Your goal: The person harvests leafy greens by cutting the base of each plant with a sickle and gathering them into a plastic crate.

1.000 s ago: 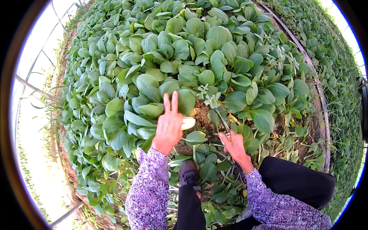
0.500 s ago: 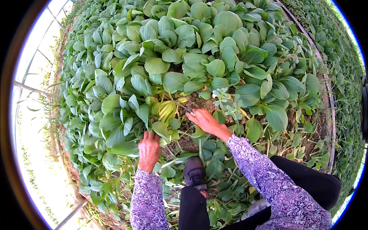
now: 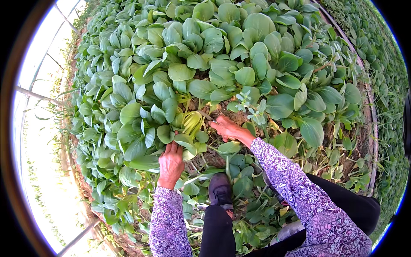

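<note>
Greenhouse bed (image 3: 239,51) (hands (image 3: 170,165) among greens (image 3: 188,124))

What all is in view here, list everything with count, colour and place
leafy green plants: many, green, filling the bed ahead
yellowed plant: one, pale yellow-green, centre, between the hands
bare soil: one patch, brown, just beyond the right hand
small flowering weed: one, pale green, above the right hand
cut leaves: several, green, on the ground around the shoe
bed edge: one, brown, curving at the right
support poles: a few, grey, far left
shoe: one, dark, bottom centre
trouser legs: dark, bottom
sleeves: two, purple patterned
left hand: on the leaves by the yellowed plant
right hand: at the plant's base
</note>
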Tool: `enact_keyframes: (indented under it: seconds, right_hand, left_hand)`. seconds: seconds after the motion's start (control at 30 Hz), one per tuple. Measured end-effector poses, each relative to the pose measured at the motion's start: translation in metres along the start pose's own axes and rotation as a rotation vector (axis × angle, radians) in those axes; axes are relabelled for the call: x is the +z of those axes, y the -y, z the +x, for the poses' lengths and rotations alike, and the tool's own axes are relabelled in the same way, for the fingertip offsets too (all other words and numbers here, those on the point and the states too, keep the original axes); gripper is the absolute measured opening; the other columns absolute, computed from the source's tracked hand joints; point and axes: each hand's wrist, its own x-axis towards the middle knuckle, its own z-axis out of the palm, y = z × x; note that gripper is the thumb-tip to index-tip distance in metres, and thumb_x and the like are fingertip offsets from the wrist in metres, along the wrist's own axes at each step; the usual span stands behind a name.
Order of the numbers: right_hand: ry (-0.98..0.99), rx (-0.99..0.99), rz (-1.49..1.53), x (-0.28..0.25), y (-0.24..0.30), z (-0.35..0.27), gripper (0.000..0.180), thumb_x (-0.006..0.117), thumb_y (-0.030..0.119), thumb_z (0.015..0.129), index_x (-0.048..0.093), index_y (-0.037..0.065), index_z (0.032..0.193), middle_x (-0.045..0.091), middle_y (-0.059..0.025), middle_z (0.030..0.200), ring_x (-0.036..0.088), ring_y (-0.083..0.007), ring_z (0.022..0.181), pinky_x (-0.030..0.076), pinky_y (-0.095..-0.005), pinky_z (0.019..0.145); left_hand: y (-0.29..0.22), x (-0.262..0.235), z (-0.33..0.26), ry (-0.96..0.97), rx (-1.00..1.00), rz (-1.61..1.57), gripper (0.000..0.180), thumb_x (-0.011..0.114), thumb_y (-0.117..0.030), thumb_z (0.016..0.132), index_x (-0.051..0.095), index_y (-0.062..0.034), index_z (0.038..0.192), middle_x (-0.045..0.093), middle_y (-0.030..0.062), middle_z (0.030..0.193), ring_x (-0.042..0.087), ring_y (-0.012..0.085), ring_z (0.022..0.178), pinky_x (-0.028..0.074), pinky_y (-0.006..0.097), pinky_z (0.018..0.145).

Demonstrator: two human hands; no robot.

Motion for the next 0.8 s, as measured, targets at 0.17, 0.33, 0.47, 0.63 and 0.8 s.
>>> enact_keyframes:
  seconds: [0.17,0.33,0.47,0.63,0.8]
  right_hand:
    - [0.079,0.032,0.054,-0.007,0.014,-0.012,0.042,0.042,0.043,0.093,0.034,0.003,0.084,0.038,-0.0094,0.082,0.044,-0.0149,0.045,0.043,-0.0344,0.047]
    - [-0.073,-0.166,-0.409,-0.021,-0.005,-0.024,0.045,0.043,0.043,0.092,0.042,-0.001,0.084,0.045,-0.0116,0.081,0.05,-0.0168,0.049,0.044,-0.0345,0.048]
    - [-0.297,-0.026,0.008,-0.022,0.042,-0.095,0.043,0.049,0.041,0.09,0.051,0.0,0.079,0.046,-0.005,0.055,0.052,-0.0151,0.048,0.044,-0.0301,0.048]
    - [-0.423,-0.2,0.144,-0.017,0.031,-0.104,0.054,0.072,0.043,0.073,0.054,-0.002,0.097,0.049,0.0015,0.064,0.043,-0.0057,0.049,0.035,-0.0213,0.043]
    - [0.065,-0.031,0.58,0.024,0.055,-0.114,0.061,0.079,0.018,0.068,0.047,0.0,0.116,0.058,-0.001,0.08,0.052,-0.0049,0.057,0.038,-0.0181,0.045]
  left_hand:
    - [-0.004,0.008,-0.003,0.021,-0.064,-0.065,0.051,0.057,0.006,0.06,0.056,0.0012,0.111,0.045,0.015,0.133,0.054,0.0297,0.108,0.052,0.035,0.08]
    - [-0.011,0.007,-0.008,-0.117,-0.017,-0.116,0.047,0.057,0.004,0.062,0.056,-0.0003,0.109,0.044,0.0138,0.134,0.055,0.0286,0.106,0.053,0.036,0.072]
    - [-0.034,-0.018,-0.026,-0.18,-0.001,0.034,0.035,0.055,-0.001,0.069,0.059,-0.0035,0.103,0.041,0.0103,0.137,0.052,0.0246,0.111,0.05,0.033,0.059]
    - [-0.071,-0.07,-0.053,-0.229,-0.015,0.089,0.031,0.054,-0.003,0.073,0.06,-0.0072,0.104,0.045,0.0054,0.135,0.049,0.0203,0.116,0.043,0.027,0.053]
    - [-0.088,-0.077,-0.087,-0.23,-0.045,0.047,0.028,0.054,-0.005,0.078,0.061,-0.0122,0.103,0.051,-0.0004,0.13,0.049,0.0168,0.117,0.043,0.024,0.054]
